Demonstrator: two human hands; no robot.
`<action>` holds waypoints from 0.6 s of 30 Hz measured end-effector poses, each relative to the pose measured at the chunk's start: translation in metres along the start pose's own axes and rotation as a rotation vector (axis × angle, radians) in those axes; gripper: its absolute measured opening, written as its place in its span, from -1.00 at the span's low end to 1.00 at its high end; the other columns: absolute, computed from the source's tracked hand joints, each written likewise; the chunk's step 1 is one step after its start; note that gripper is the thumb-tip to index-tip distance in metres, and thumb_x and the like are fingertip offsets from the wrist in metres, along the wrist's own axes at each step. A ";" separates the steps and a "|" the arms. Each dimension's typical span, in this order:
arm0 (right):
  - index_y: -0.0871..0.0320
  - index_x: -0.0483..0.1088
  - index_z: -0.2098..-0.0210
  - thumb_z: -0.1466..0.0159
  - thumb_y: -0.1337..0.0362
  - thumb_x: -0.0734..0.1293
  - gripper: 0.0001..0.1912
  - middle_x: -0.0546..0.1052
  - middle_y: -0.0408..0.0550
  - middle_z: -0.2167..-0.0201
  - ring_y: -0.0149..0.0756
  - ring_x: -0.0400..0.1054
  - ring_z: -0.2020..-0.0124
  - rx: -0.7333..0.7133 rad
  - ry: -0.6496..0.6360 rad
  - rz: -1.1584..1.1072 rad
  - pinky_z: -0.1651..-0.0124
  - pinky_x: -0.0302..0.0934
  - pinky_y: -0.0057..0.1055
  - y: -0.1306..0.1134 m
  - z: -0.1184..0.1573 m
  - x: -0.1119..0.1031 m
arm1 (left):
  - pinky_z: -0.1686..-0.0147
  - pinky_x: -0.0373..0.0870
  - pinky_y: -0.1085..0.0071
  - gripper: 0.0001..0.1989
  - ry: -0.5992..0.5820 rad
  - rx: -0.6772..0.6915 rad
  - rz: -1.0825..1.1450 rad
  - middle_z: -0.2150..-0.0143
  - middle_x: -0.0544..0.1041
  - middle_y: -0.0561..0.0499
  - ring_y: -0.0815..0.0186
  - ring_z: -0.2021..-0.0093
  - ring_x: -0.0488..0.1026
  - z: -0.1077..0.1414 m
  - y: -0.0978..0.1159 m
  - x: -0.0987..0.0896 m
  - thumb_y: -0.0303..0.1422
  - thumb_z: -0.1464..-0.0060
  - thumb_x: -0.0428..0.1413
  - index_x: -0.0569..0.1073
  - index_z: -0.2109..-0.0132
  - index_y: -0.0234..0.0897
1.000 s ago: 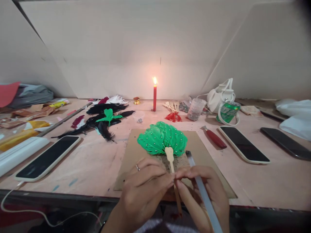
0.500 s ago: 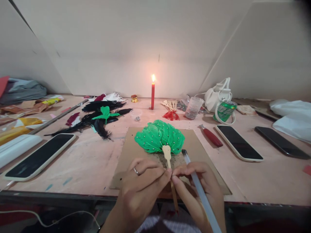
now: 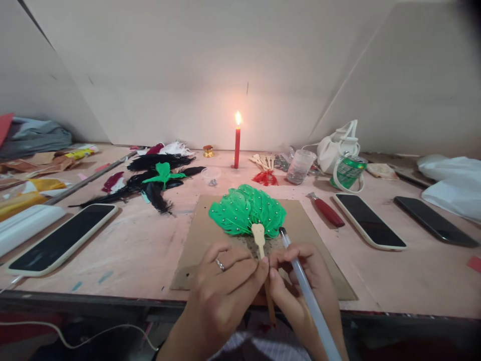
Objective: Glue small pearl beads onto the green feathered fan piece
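Observation:
A green feather fan (image 3: 246, 210) dotted with small silvery beads lies over a brown cardboard sheet (image 3: 199, 240). Its pale wooden handle (image 3: 258, 235) points toward me. My left hand (image 3: 225, 286), with a ring on one finger, is closed and pinches the handle's lower part. Close beside it, my right hand (image 3: 304, 281) is closed around a long translucent white stick (image 3: 310, 296) with a dark tip. The right fingertips meet the handle near the left ones; whether they also pinch something small is hidden.
Behind the fan a red candle (image 3: 237, 148) burns upright. Black feathers (image 3: 158, 163) lie at back left, with a phone (image 3: 67, 238) nearer. To the right are a red-handled tool (image 3: 327, 211), a phone (image 3: 368, 220), a dark phone (image 3: 436, 220), a plastic cup (image 3: 300, 168) and a green can (image 3: 349, 173).
Both hands stay at the handle, with the right fingers shifted slightly. The stick's dark tip has moved a little up and left, to the fan's lower right edge.

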State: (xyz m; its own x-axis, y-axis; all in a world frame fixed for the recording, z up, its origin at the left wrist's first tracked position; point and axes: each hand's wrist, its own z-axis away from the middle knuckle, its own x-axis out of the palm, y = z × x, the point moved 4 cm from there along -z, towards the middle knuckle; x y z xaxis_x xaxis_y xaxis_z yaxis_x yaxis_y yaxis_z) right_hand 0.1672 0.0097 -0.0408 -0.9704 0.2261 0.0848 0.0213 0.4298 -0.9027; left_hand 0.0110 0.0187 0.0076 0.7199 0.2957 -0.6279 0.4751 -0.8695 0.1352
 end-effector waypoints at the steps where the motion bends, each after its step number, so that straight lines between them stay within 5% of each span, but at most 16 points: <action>1: -0.04 0.29 0.06 -0.41 0.42 0.41 -0.73 0.59 -0.21 0.29 -0.32 0.61 0.29 -0.001 0.002 -0.002 0.27 0.52 -0.50 0.001 0.000 0.000 | 0.03 0.47 0.19 -0.68 -0.010 -0.018 0.016 0.20 0.73 0.01 0.24 0.13 0.65 0.000 -0.001 0.000 -0.48 -0.62 -0.03 0.64 -0.06 -0.34; 9: -0.05 0.26 0.05 -0.38 0.44 0.36 -0.71 0.53 -0.23 0.27 -0.35 0.51 0.40 -0.003 -0.033 -0.001 0.44 0.35 -0.52 0.000 0.003 0.003 | 0.14 0.46 0.26 -0.80 0.095 -0.100 0.126 0.18 0.70 0.01 0.27 0.19 0.56 0.003 -0.003 -0.004 -0.50 -0.55 0.09 0.62 0.03 -0.26; 18: -0.05 0.27 0.02 -0.37 0.44 0.36 -0.69 0.43 -0.26 0.28 -0.39 0.41 0.40 -0.023 -0.075 0.013 0.35 0.32 -0.50 0.002 0.004 0.006 | 0.06 0.50 0.27 -0.79 0.007 -0.042 0.152 0.17 0.70 -0.01 0.23 0.12 0.57 -0.004 0.001 -0.003 -0.53 -0.52 0.08 0.63 0.05 -0.30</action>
State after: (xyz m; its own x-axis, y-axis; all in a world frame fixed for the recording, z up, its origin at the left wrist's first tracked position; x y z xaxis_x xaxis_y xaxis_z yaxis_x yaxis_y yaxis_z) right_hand 0.1606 0.0081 -0.0435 -0.9853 0.1658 0.0406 0.0385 0.4478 -0.8933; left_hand 0.0107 0.0185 0.0126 0.7887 0.1648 -0.5923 0.3810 -0.8871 0.2605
